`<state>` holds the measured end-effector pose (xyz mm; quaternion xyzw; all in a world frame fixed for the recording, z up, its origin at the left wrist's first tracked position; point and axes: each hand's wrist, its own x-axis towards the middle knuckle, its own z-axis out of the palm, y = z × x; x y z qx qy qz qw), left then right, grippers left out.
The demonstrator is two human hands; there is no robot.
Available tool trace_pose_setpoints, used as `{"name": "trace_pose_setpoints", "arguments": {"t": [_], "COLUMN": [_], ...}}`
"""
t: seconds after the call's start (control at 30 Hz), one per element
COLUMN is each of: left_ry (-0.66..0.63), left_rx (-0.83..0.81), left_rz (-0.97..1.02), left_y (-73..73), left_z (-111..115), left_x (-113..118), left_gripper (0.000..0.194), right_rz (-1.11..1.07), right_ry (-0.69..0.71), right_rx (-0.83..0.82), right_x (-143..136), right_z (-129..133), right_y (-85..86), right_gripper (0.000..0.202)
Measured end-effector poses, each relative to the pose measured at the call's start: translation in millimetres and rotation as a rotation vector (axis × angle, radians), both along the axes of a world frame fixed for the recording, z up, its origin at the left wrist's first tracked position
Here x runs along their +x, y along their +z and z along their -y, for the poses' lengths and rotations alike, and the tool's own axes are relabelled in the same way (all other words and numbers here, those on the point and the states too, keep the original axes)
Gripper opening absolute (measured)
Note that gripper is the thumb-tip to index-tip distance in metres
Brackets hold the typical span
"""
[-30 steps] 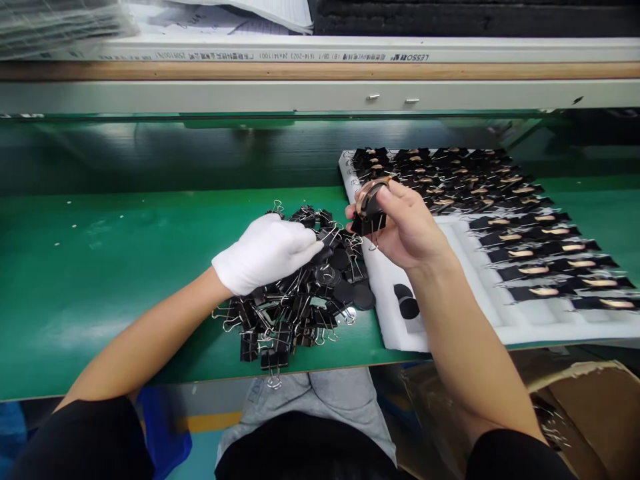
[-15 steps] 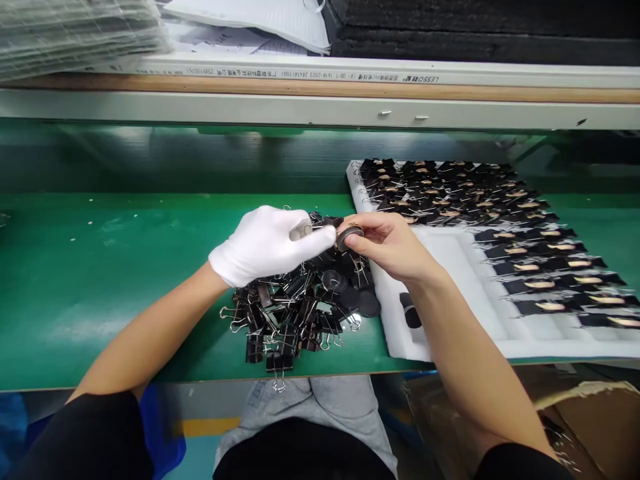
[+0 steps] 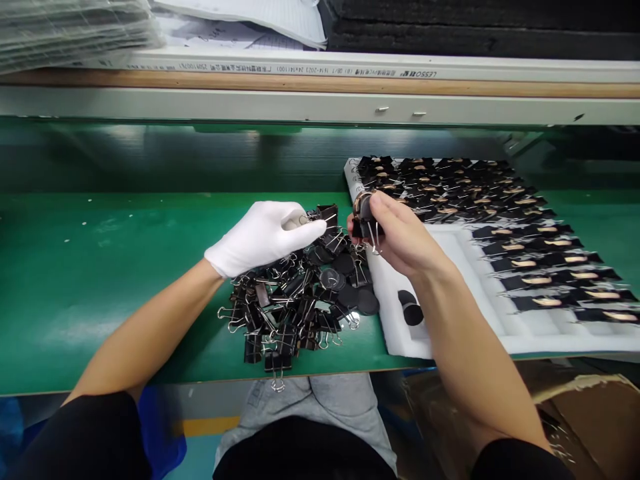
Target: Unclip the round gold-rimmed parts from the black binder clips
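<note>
My left hand (image 3: 267,233), in a white glove, is closed at the left of the pile. A black binder clip (image 3: 328,215) sits at its fingertips, with a wire handle showing between thumb and fingers. My bare right hand (image 3: 400,230) is closed around a small round black piece (image 3: 367,207) with a coppery edge. A black binder clip (image 3: 369,230) with its wire handles hanging down is in the same grip, and the fingers partly cover both. Below my hands lies a heap of binder clips (image 3: 287,303). Loose black discs (image 3: 369,302) lie at its right side.
A white foam tray (image 3: 450,260) at the right carries rows of clipped black pieces (image 3: 525,267). Two black discs (image 3: 413,313) lie in its near left part. A shelf edge (image 3: 250,107) runs across the back of the green table (image 3: 100,287). Below stands a cardboard box (image 3: 590,420).
My right hand has moved up and away from the left, turning the round piece upright, with a binder clip now visible on it. My left hand has shifted slightly left and up.
</note>
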<state>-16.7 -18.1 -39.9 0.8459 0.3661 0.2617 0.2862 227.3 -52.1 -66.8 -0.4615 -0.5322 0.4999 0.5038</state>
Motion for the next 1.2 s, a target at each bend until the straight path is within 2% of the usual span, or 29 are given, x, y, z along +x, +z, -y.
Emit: {"name": "trace_pose_setpoints", "arguments": {"t": [0.07, 0.17, 0.3, 0.43, 0.67, 0.83, 1.0, 1.2], "left_ry": [0.016, 0.010, -0.059, -0.140, -0.186, -0.177, -0.193, -0.245], "left_rx": [0.034, 0.051, 0.068, 0.101, 0.091, 0.117, 0.132, 0.153], "left_rz": [0.037, 0.081, 0.054, -0.012, -0.041, -0.055, -0.064, -0.059], "left_y": [-1.9, -4.0, -5.3, -7.2, -7.9, -8.4, -8.7, -9.8], "left_z": [0.1, 1.1, 2.3, 3.2, 6.2, 7.6, 6.4, 6.3], "left_x": [0.3, -0.1, -1.5, -1.8, -0.6, -0.2, -1.0, 1.5], "left_gripper": [0.053, 0.054, 0.053, 0.049, 0.048, 0.049, 0.050, 0.053], "right_rz": [0.007, 0.166, 0.404, 0.561, 0.559, 0.538, 0.543, 0.553], "right_ry": [-0.001, 0.011, 0.019, 0.129, 0.139, 0.155, 0.155, 0.212], "right_rx": [-0.020, 0.095, 0.218, 0.272, 0.286, 0.269, 0.257, 0.262], "right_x": [2.5, 7.6, 16.8, 21.3, 15.4, 14.6, 16.6, 15.2], "right_z": [0.4, 3.1, 6.6, 9.0, 12.3, 13.0, 12.9, 12.4], "right_y": [1.8, 7.0, 13.5, 17.9, 21.5, 20.7, 18.0, 17.8], "right_gripper": [0.037, 0.034, 0.027, 0.018, 0.019, 0.009, 0.010, 0.006]}}
